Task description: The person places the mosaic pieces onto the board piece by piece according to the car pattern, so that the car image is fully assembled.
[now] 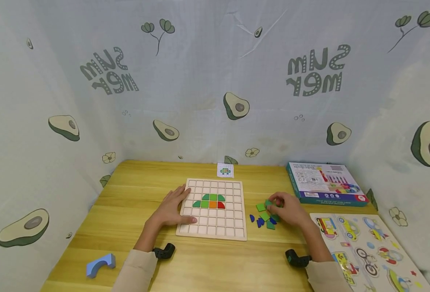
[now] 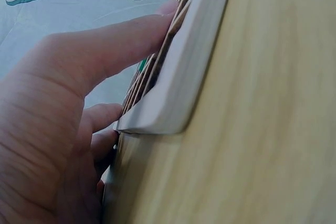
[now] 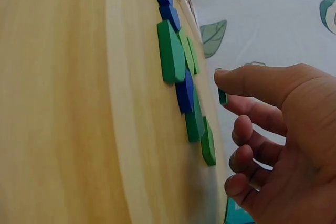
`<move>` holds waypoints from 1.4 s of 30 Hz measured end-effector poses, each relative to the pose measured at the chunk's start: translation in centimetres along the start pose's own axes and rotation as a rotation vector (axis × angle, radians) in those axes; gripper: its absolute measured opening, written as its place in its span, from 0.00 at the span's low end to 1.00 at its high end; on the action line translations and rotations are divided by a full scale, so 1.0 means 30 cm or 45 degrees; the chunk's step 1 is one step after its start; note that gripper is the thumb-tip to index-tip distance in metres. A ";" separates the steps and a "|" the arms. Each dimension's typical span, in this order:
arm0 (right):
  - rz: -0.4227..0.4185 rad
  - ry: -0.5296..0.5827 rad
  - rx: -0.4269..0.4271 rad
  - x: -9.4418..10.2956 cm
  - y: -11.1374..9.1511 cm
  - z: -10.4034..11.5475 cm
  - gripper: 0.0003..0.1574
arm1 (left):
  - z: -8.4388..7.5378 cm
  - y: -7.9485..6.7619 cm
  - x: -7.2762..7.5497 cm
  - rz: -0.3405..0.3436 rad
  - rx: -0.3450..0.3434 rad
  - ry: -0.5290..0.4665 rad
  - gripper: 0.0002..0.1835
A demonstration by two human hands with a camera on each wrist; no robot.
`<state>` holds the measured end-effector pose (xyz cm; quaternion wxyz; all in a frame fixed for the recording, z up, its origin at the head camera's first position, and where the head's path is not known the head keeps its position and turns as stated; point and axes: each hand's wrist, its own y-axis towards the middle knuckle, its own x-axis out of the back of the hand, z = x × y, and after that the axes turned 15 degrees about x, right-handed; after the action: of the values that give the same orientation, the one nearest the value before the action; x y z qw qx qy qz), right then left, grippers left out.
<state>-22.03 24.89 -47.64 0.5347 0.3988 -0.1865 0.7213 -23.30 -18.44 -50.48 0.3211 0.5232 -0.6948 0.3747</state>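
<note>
My left hand (image 1: 172, 207) lies on the left edge of a wooden grid board (image 1: 215, 229), its thumb across the lower-left squares and the other fingers along the side. In the left wrist view the thumb (image 2: 121, 43) presses on the grid's top face. Green, orange (image 1: 212, 205) and red (image 1: 221, 205) tiles form two rows in the board's middle. To the right, my right hand (image 1: 289, 209) pinches a dark green tile (image 3: 222, 96) between thumb and index finger, raised over a loose pile of light green squares (image 1: 260, 207), dark green pieces (image 1: 270, 225) and blue half-rounds (image 1: 252, 218).
A small pattern card (image 1: 225, 170) lies behind the board. At the back right is a boxed toy set (image 1: 328, 184), with a picture puzzle board (image 1: 373, 251) in front of it. One blue arch block (image 1: 101, 264) sits at the front left. Patterned cloth surrounds the table.
</note>
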 end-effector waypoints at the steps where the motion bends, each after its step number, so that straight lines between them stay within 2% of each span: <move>1: -0.010 0.007 0.004 0.000 0.004 0.007 0.15 | 0.000 0.000 0.000 -0.002 0.002 -0.002 0.64; 7: -0.045 0.024 0.057 -0.024 0.038 0.059 0.15 | -0.005 -0.003 0.001 -0.010 0.002 -0.024 0.64; 22: -0.034 0.115 0.133 -0.158 0.129 0.175 0.12 | -0.010 0.010 0.002 -0.014 0.010 -0.015 0.64; 29: 0.003 0.161 0.100 -0.217 0.156 0.233 0.10 | -0.006 0.013 0.006 -0.006 0.020 -0.002 0.64; 42: 0.013 0.189 0.068 -0.260 0.161 0.247 0.08 | -0.009 0.000 0.006 -0.002 0.029 -0.006 0.64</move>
<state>-22.84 13.14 -48.39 0.5326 0.3575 -0.1291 0.7562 -23.32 -18.30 -50.21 0.3138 0.5281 -0.6910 0.3811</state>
